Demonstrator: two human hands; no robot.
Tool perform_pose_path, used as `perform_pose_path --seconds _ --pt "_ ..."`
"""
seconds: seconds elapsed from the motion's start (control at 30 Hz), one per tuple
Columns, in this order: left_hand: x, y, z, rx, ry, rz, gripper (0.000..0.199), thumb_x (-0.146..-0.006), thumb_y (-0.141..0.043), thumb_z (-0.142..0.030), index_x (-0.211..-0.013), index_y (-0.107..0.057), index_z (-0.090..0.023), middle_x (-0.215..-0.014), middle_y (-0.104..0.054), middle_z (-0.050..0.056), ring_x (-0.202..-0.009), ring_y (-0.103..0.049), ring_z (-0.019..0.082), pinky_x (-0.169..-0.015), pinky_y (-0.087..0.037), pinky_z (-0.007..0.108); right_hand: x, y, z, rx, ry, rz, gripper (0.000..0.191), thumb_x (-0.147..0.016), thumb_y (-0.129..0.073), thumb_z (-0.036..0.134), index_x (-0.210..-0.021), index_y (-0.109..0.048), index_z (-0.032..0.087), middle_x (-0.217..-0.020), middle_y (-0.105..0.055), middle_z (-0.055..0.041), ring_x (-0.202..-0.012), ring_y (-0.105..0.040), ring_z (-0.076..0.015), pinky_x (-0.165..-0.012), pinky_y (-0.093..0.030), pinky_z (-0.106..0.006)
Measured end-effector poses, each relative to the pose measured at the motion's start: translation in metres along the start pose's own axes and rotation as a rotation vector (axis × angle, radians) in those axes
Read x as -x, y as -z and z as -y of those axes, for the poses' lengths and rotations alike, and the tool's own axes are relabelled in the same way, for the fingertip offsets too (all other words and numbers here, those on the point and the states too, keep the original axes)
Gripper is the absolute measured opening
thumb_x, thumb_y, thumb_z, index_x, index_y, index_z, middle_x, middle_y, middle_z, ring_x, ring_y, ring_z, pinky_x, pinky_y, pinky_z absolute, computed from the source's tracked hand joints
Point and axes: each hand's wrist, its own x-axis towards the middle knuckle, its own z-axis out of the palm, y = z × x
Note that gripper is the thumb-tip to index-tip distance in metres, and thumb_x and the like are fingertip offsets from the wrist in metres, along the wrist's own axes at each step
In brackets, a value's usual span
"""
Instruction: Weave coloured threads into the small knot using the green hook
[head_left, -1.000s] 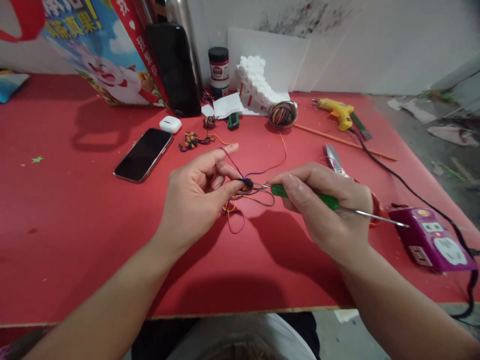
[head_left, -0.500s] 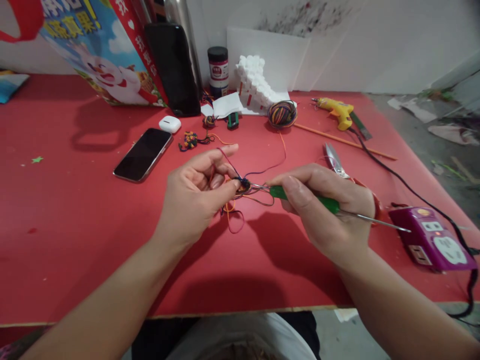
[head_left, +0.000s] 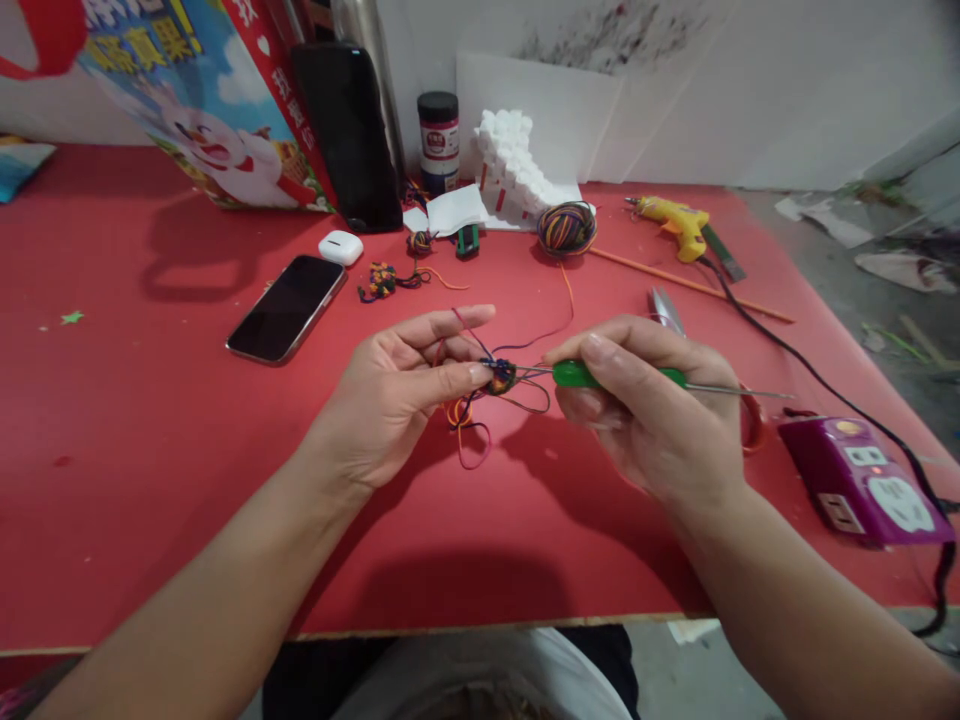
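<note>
Red table point(head_left: 225, 520) meets a white wall point(head_left: 675, 110) at the far side. Between the hands, near the middle, is a small dark stitched piece point(head_left: 502, 378). The left hand point(head_left: 382, 390) pinches its left edge, index finger held out with yarn over it. Closed around the green handle, the right hand point(head_left: 667, 420) holds the hook point(head_left: 574, 374), its tip at the piece. The hook's rear end has swung farther away, so the shaft now lies nearly level, better lined up with the stitches. Far right of the piece sits the ball point(head_left: 566, 230).

A craft workspace: yarn ball point(head_left: 566, 229), yellow glue gun point(head_left: 676, 226) and scissors point(head_left: 667, 311) on 1 red table point(head_left: 187, 480).
</note>
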Motion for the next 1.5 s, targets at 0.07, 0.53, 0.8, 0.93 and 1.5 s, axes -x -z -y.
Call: perform_pose_path --seconds 0.07,0.53,0.8,0.93,1.5 --pt "0.001 -0.001 0.001 -0.028 -0.032 0.028 0.041 -0.065 -0.095 -0.006 -0.103 -0.088 -0.018 -0.074 -0.071 -0.001 -0.070 -0.069 0.010 -0.073 -0.061 0.020 -0.003 -0.002 0.000 -0.076 -0.064 0.011 0.017 -0.092 -0.080 0.033 -0.083 -0.081 0.019 -0.053 -0.054 0.0036 -0.045 -0.039 -0.0077 -0.042 -0.027 -0.023" --pt "0.006 -0.010 0.008 0.034 -0.084 -0.002 0.040 -0.066 -0.094 -0.007 -0.103 -0.086 -0.022 -0.079 -0.071 -0.001 -0.076 -0.068 0.012 -0.081 -0.061 0.026 0.002 -0.014 -0.011 -0.179 -0.016 0.042 0.024 -0.095 -0.079 0.046 -0.093 -0.078 0.023 -0.059 -0.055 0.0067 -0.044 -0.038 -0.0066 -0.046 -0.032 -0.025" --pt "0.004 -0.009 0.011 0.000 -0.156 -0.043 0.045 -0.066 -0.094 -0.009 -0.107 -0.085 -0.024 -0.088 -0.074 -0.001 -0.084 -0.071 0.013 -0.080 -0.062 0.025 -0.006 -0.016 -0.019 -0.246 -0.068 0.000 0.027 -0.089 -0.083 0.048 -0.095 -0.078 0.022 -0.061 -0.057 0.0071 -0.045 -0.034 -0.0052 -0.049 -0.036 -0.025" --pt "0.003 -0.008 0.011 0.008 -0.133 -0.032 0.046 -0.067 -0.096 -0.012 -0.110 -0.084 -0.022 -0.086 -0.077 0.000 -0.080 -0.072 0.012 -0.078 -0.062 0.025 -0.006 -0.016 -0.021 -0.275 -0.103 0.051 0.027 -0.090 -0.083 0.047 -0.095 -0.079 0.021 -0.061 -0.057 0.0067 -0.045 -0.035 -0.0049 -0.048 -0.034 -0.024" --pt "0.003 -0.014 0.019 0.061 -0.045 -0.114 0.058 -0.057 -0.100 -0.008 -0.111 -0.085 -0.024 -0.070 -0.072 -0.006 -0.070 -0.072 0.011 -0.073 -0.060 0.022 0.008 -0.010 -0.025 0.209 0.165 -0.004 0.020 -0.102 -0.072 0.041 -0.110 -0.080 0.025 -0.075 -0.070 0.0007 -0.059 -0.061 -0.0120 -0.052 -0.046 -0.025"
